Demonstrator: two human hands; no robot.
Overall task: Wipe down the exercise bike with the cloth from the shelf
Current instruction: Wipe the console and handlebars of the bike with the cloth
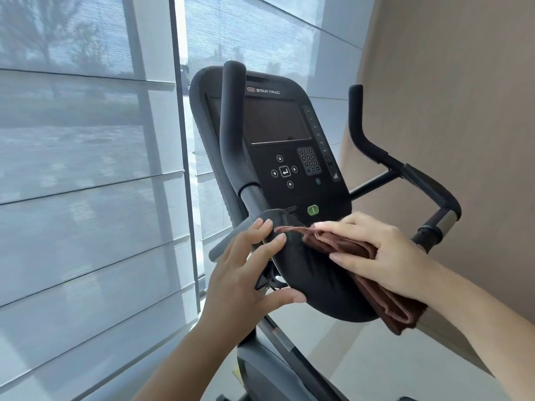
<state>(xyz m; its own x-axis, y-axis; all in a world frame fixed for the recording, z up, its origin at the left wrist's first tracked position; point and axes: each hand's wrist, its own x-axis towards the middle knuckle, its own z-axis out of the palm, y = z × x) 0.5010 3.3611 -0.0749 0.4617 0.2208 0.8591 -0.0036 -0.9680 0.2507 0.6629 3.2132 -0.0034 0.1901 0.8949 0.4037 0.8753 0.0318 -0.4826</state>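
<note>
The black exercise bike's console (278,131) stands in front of me, with a dark screen, keypad and a green button. Below it is a black curved tray (312,282). My left hand (246,273) grips the tray's left edge, fingers over the top and thumb underneath. My right hand (379,256) presses a folded brown cloth (385,302) flat on the tray's right side, just under the console. Part of the cloth hangs off the tray's lower right edge. Black handlebars (373,151) rise on both sides of the console.
A large window with translucent roller blinds (86,169) fills the left side. A beige wall (451,96) is on the right, close behind the right handlebar. The bike's frame (278,360) runs down toward a pale floor.
</note>
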